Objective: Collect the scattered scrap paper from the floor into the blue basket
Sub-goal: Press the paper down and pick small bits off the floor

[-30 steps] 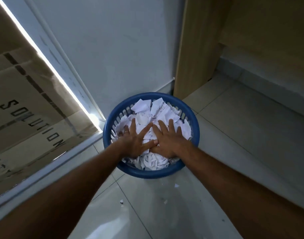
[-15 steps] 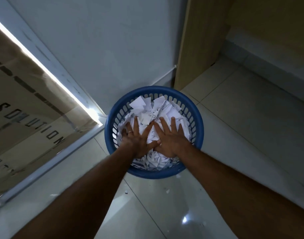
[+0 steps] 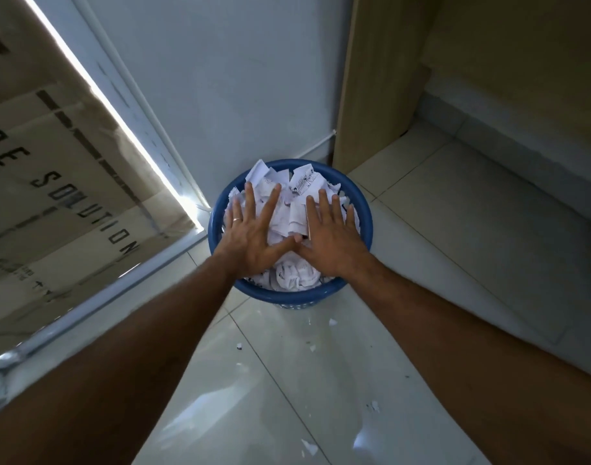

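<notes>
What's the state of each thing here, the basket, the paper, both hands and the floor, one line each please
blue basket: upright on the floor, heaped above its rim.
scrap paper: piled in the basket, crumpled and torn.
left hand: open, flat, palm down over the pile; ring on one finger.
right hand: open, flat, palm down over the pile.
floor: glossy tiles, small paper bits still scattered in front of the basket.

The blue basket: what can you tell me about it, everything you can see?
The blue basket is round, looks like plastic, and has slotted sides under a solid rim. It stands upright on the pale tiled floor, close to a white wall and a wooden panel. White scrap paper fills it above the rim. The left hand and right hand lie flat and open on the paper, thumbs touching.
</notes>
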A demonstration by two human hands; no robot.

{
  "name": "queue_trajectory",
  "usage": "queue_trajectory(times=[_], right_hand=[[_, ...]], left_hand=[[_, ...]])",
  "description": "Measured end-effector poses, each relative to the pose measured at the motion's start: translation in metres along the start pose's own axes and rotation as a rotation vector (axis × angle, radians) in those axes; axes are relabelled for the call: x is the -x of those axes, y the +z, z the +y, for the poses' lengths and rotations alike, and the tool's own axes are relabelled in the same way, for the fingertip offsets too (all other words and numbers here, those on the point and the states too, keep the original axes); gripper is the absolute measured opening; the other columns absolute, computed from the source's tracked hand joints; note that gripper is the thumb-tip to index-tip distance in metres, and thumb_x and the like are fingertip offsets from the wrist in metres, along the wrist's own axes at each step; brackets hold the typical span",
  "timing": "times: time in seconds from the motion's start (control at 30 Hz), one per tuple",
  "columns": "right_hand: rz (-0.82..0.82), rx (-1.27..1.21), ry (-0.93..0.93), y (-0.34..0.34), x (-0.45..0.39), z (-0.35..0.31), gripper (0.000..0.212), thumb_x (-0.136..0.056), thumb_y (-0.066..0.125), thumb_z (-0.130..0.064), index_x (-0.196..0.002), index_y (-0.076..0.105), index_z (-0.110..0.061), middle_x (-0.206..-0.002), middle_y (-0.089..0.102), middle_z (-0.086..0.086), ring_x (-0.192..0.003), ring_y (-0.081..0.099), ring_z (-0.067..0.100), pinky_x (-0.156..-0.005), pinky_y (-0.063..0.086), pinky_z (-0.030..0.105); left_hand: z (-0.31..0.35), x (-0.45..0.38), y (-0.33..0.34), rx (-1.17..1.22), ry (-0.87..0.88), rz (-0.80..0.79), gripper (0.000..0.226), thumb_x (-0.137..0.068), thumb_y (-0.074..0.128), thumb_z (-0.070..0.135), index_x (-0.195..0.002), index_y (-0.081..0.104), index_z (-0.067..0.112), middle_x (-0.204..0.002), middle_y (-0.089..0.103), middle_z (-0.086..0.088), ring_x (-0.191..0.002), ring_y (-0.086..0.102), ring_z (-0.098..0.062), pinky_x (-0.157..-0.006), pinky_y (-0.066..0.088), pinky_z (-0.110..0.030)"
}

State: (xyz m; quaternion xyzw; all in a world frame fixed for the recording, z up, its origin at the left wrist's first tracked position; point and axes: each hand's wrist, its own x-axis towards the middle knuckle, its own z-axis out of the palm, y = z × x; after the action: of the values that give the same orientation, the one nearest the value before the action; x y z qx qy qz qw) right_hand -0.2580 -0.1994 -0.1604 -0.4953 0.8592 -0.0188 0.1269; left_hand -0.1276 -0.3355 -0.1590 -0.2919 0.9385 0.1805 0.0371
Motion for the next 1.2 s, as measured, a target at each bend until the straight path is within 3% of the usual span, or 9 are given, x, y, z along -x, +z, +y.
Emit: queue_trajectory(times=[0.1,0.3,0.4,0.5,0.67,0.73,0.93,1.1,1.2], right_hand=[[0.046,-0.071,0.024,-0.008,0.018,-0.002,0.091,-0.095,0.020,-0.070,-0.157,-0.011,-0.010,-0.164,-0.017,0.015,-0.152,-0.014,0.033,-0.123,-0.006,0.050],[0.228,-0.175,0.069,0.024,0.058,0.001,0.081,-0.100,0.024,-0.061,-0.158,-0.004,-0.012,-0.166,-0.011,0.010,-0.152,-0.014,0.025,-0.124,-0.005,0.045],[0.347,-0.243,0.108,0.060,0.085,-0.005,0.075,-0.102,0.022,-0.056,-0.159,0.001,-0.012,-0.167,-0.008,0.009,-0.153,-0.013,0.024,-0.124,-0.001,0.048],[0.459,-0.335,0.125,0.085,0.107,-0.002,0.074,-0.103,0.026,-0.055,-0.159,0.001,-0.013,-0.167,-0.006,0.005,-0.153,-0.009,0.020,-0.125,-0.002,0.041],[0.470,-0.309,0.177,0.127,0.151,0.014,0.072,-0.104,0.033,-0.049,-0.158,0.007,-0.009,-0.167,0.002,0.007,-0.154,-0.001,0.019,-0.125,0.003,0.039],[0.458,-0.293,0.227,0.149,0.176,0.017,0.071,-0.105,0.035,-0.049,-0.158,0.011,-0.009,-0.167,0.004,0.008,-0.154,0.000,0.019,-0.125,0.003,0.038],[0.326,-0.266,0.258,0.215,0.248,0.029,0.064,-0.104,0.041,-0.047,-0.155,0.026,-0.011,-0.164,0.019,0.008,-0.152,0.016,0.023,-0.123,0.019,0.039],[0.313,-0.334,0.292,0.219,0.317,0.032,0.056,-0.103,0.045,-0.042,-0.149,0.041,-0.011,-0.156,0.038,0.007,-0.145,0.034,0.021,-0.118,0.028,0.032],[0.292,-0.341,0.285,0.222,0.357,0.036,0.050,-0.102,0.049,-0.041,-0.142,0.051,-0.012,-0.148,0.050,0.006,-0.137,0.045,0.020,-0.113,0.032,0.029]], left_hand=[[0.015,0.021,0.000,-0.025,-0.004,0.129,0.089,-0.083,0.011,0.087,-0.155,-0.018,0.043,-0.166,-0.024,-0.004,-0.153,-0.018,-0.032,-0.122,-0.010,-0.055],[0.029,0.067,0.038,0.005,0.160,0.185,0.083,-0.095,0.018,0.073,-0.161,-0.002,0.027,-0.168,-0.013,-0.001,-0.155,-0.014,-0.023,-0.122,-0.016,-0.046],[0.022,0.088,0.068,-0.050,0.260,0.270,0.080,-0.100,0.025,0.067,-0.162,0.004,0.021,-0.169,-0.006,-0.006,-0.155,-0.010,-0.025,-0.124,-0.008,-0.052],[0.025,0.100,0.085,-0.040,0.402,0.378,0.073,-0.102,0.038,0.055,-0.160,0.019,0.016,-0.168,0.009,-0.009,-0.156,0.003,-0.026,-0.125,-0.001,-0.053],[0.020,0.135,0.119,0.027,0.645,0.504,0.063,-0.099,0.056,0.039,-0.150,0.039,0.006,-0.156,0.040,-0.014,-0.149,0.031,-0.029,-0.121,0.025,-0.054],[0.018,0.150,0.141,0.015,0.719,0.526,0.057,-0.098,0.059,0.037,-0.145,0.046,0.006,-0.150,0.049,-0.014,-0.144,0.038,-0.029,-0.120,0.029,-0.050],[0.019,0.180,0.204,-0.011,0.818,0.292,0.048,-0.096,0.059,0.039,-0.136,0.056,0.013,-0.138,0.056,-0.011,-0.127,0.053,-0.030,-0.106,0.041,-0.044],[0.026,0.212,0.221,-0.011,0.794,0.086,0.038,-0.091,0.068,0.033,-0.125,0.064,0.016,-0.123,0.060,-0.008,-0.106,0.059,-0.027,-0.090,0.049,-0.040],[0.029,0.235,0.229,0.028,0.704,-0.081,0.037,-0.090,0.070,0.033,-0.123,0.065,0.019,-0.121,0.056,-0.008,-0.106,0.057,-0.028,-0.090,0.052,-0.041]])
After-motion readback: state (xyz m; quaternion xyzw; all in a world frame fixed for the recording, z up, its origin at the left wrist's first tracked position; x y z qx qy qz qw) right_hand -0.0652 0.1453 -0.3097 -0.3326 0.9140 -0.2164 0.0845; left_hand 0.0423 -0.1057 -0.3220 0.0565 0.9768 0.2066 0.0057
